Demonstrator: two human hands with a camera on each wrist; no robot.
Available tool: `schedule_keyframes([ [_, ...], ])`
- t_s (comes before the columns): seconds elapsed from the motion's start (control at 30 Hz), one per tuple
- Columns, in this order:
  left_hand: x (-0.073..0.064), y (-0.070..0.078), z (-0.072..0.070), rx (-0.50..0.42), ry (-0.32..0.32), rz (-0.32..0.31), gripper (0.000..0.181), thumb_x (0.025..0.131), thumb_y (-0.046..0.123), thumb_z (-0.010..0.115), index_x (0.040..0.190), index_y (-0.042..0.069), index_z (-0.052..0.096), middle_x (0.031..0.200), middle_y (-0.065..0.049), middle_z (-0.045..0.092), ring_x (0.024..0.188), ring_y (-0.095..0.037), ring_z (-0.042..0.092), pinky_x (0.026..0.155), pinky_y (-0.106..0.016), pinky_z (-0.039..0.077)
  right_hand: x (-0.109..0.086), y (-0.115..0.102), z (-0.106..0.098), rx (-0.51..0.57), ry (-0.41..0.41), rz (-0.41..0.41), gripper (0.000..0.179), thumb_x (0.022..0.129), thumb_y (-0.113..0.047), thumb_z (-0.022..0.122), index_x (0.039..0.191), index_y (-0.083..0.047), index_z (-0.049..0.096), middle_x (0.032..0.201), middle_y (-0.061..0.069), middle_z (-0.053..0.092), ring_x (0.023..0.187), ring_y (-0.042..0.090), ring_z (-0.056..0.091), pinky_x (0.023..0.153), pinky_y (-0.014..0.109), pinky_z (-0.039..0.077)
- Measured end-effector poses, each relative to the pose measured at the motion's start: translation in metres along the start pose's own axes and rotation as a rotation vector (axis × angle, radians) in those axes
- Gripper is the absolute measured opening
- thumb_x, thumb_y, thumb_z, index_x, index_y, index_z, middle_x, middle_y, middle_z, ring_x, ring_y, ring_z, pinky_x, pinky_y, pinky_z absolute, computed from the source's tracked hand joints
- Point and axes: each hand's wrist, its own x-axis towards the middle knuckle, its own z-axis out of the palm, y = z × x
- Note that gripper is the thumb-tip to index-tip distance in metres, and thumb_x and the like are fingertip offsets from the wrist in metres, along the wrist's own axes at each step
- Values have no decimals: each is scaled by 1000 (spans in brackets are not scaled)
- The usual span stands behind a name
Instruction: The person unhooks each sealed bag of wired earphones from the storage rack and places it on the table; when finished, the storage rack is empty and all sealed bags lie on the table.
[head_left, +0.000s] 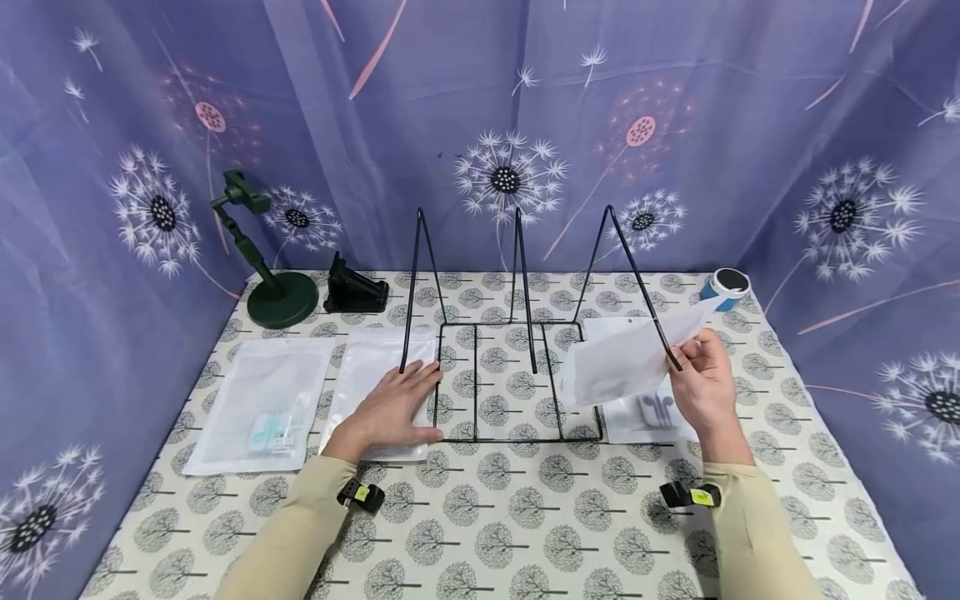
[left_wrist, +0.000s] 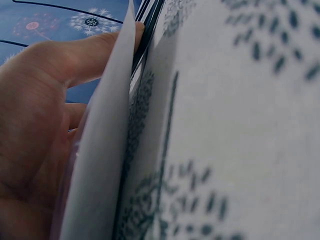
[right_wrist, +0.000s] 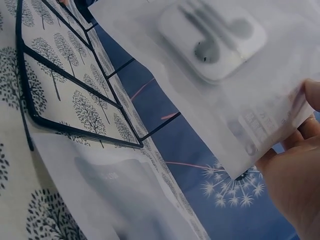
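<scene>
In the head view my right hand (head_left: 703,379) pinches one end of a frosted white pouch (head_left: 618,358), raised at the right side of a black wire rack (head_left: 476,383). The right wrist view shows earphones in a white case (right_wrist: 220,50) through that pouch, with the hand's fingers (right_wrist: 295,142) at its corner. Another pouch (head_left: 615,427) with earphones inside lies on the table beneath it. My left hand (head_left: 390,408) rests with spread fingers at the rack's left edge, over a flat white pouch (head_left: 367,354). Its thumb (left_wrist: 95,52) reaches past the pouch edge to the rack wire.
At the far left lies a pouch (head_left: 232,387) with a mint-coloured item inside. A dark green stand (head_left: 281,298) and a black holder (head_left: 354,287) are behind it. A blue-and-white round container (head_left: 726,287) stands at the back right. Three tall wire loops rise from the rack.
</scene>
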Motion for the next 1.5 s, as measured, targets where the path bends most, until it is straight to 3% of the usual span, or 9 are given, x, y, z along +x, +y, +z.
schedule_keyframes([
  [0.3, -1, 0, -1, 4, 2, 4, 101, 81, 67, 63, 156, 15, 20, 164, -3, 14, 150, -32, 14, 121, -55, 10, -6, -2, 0, -8, -66, -13, 17, 94, 15, 45, 109, 9, 48, 97, 16, 69, 90, 21, 63, 75, 26, 51],
  [0.77, -1, 0, 0, -3, -3, 1, 101, 81, 67, 63, 156, 15, 21, 164, -3, 14, 150, -31, 14, 119, -59, 12, -15, -6, 7, 24, -47, -10, 20, 92, 19, 43, 108, 8, 50, 95, 15, 69, 88, 20, 63, 76, 25, 52],
  [1.23, -2, 0, 1, -15, 4, 3, 101, 80, 64, 65, 156, 14, 21, 164, -4, 15, 150, -32, 14, 119, -59, 12, -26, -7, -7, 56, -76, -38, 21, 91, 19, 46, 110, 10, 48, 97, 16, 67, 91, 22, 63, 82, 28, 52],
  [1.5, -1, 1, -1, -10, 2, -2, 100, 81, 65, 64, 156, 14, 21, 164, -4, 15, 150, -32, 14, 120, -58, 11, -29, -16, 6, 56, -50, -36, 23, 92, 24, 36, 107, 11, 48, 93, 15, 64, 91, 21, 62, 84, 27, 52],
])
